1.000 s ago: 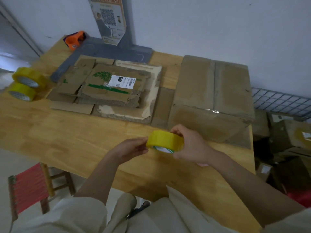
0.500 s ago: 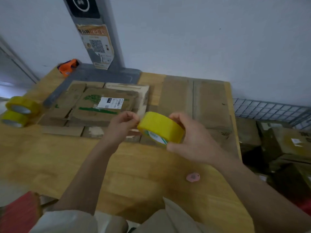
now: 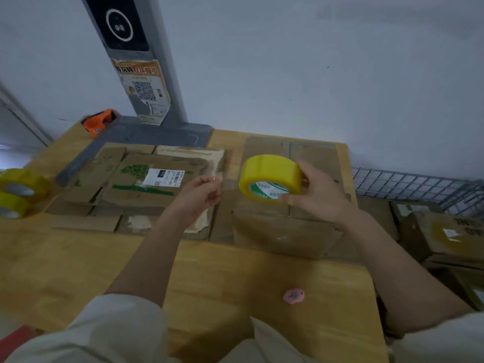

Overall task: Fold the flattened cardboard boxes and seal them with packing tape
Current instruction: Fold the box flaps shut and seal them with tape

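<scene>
Our right hand [image 3: 318,197] grips the tape [image 3: 271,178]; the left [image 3: 203,195] pinches its end (barely visible), to seal the box [image 3: 285,231].

Small pink object [image 3: 293,296] on wooden table [image 3: 65,260]; wire rack [image 3: 408,183] right

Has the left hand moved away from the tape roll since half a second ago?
Yes. The left hand has drawn leftward off the tape roll, now over the flattened cardboard's right edge.
</scene>
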